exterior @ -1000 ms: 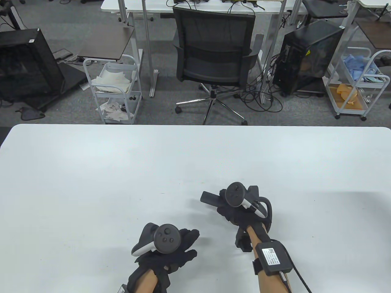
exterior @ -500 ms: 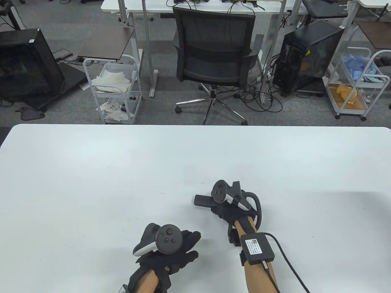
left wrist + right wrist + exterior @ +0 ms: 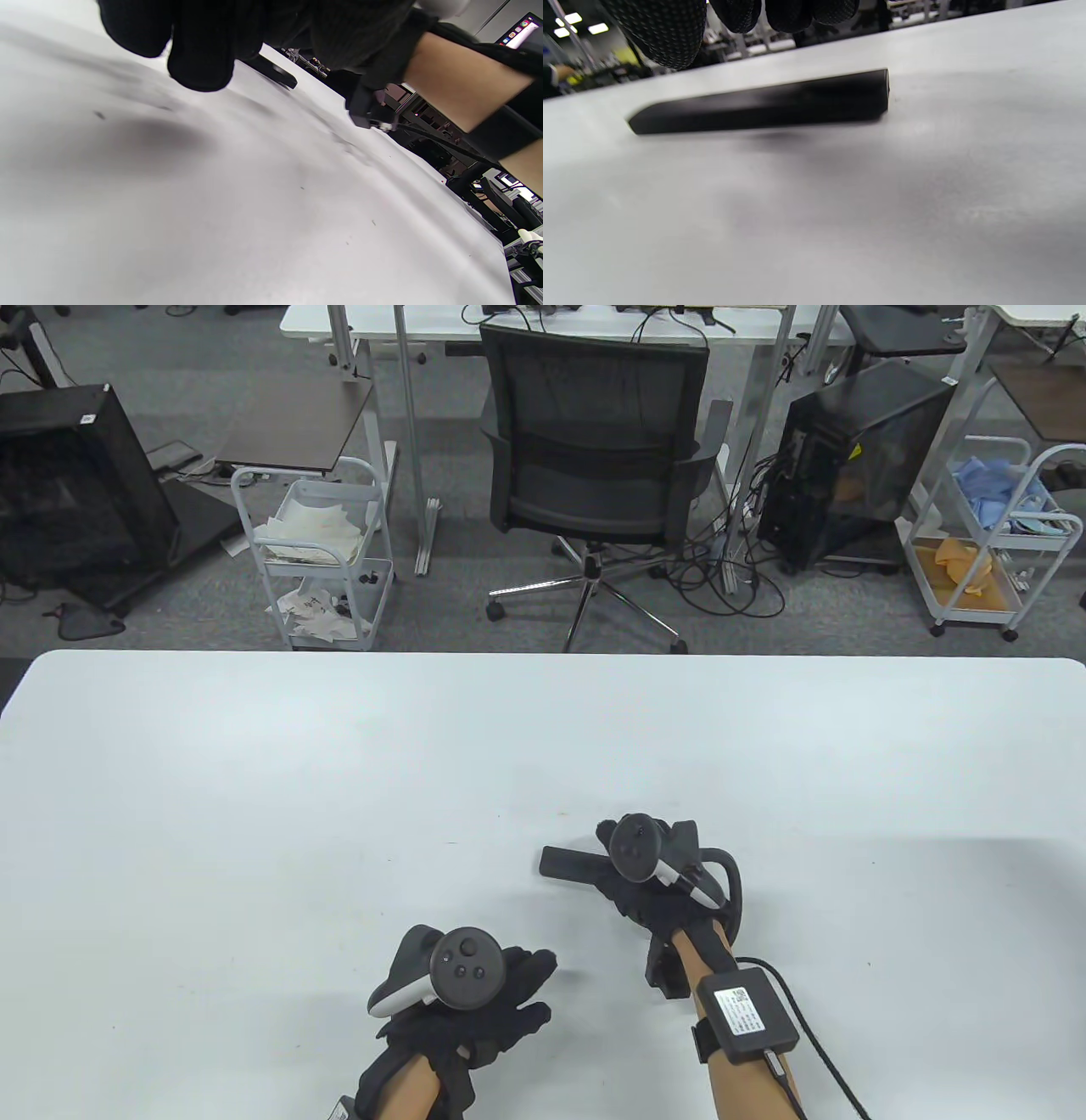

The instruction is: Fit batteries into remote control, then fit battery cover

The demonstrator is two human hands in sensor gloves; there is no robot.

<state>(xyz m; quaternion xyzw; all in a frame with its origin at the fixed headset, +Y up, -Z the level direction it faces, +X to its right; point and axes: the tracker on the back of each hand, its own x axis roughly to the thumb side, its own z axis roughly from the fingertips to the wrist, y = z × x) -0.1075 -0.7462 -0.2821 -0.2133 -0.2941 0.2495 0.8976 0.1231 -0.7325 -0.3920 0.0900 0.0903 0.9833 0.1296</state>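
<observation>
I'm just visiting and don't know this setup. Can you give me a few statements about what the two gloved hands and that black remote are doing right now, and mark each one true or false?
1. The remote control lies flat on the white table. True.
2. The left hand holds the remote. False: it rests on the table, apart from the remote, which is by the right hand.
3. In the right wrist view, the right hand's fingertips are above the remote, with no grip closed around it. True.
4. Loose batteries lie on the table beside the remote. False: no batteries show in any view.
5. The remote stands upright on its end. False: it lies on its long side.
</observation>
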